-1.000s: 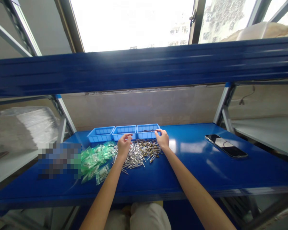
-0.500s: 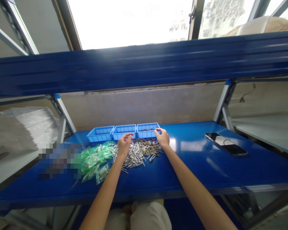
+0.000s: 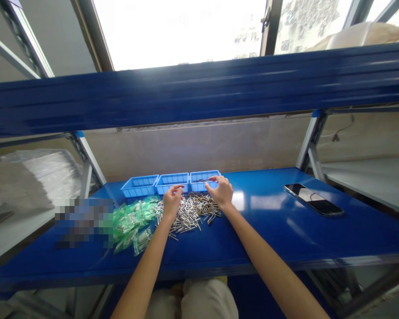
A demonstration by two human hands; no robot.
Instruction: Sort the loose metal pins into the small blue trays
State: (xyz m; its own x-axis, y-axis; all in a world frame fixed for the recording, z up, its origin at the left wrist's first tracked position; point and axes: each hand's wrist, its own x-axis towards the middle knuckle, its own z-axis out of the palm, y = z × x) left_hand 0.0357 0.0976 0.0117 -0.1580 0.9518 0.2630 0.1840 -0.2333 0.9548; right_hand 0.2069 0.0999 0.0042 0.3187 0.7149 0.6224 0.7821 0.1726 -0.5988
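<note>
A heap of thin metal pins or rivets (image 3: 189, 215), silver with some brass-coloured ones, lies on the blue table. Over its left side is my left hand (image 3: 172, 201), fingers bent together; anything between them is too small to make out. My right hand (image 3: 222, 192) is above the heap's right edge, in front of the right blue tray (image 3: 204, 187), thumb and fingers apart and no object visible between them. Some dark slim pieces lie in that tray. The middle blue tray (image 3: 171, 179) and left blue tray (image 3: 139, 191) stand beside it in a row.
Green-tinted plastic bags (image 3: 133, 217) of pins lie left of the heap, next to a blurred-out patch. A phone (image 3: 314, 199) rests on the right of the table (image 3: 269, 239). A blue shelf beam (image 3: 199, 95) crosses above.
My right hand has moved slightly left and nearer the heap, and its thumb and fingers have spread apart. The left hand stays in place.
</note>
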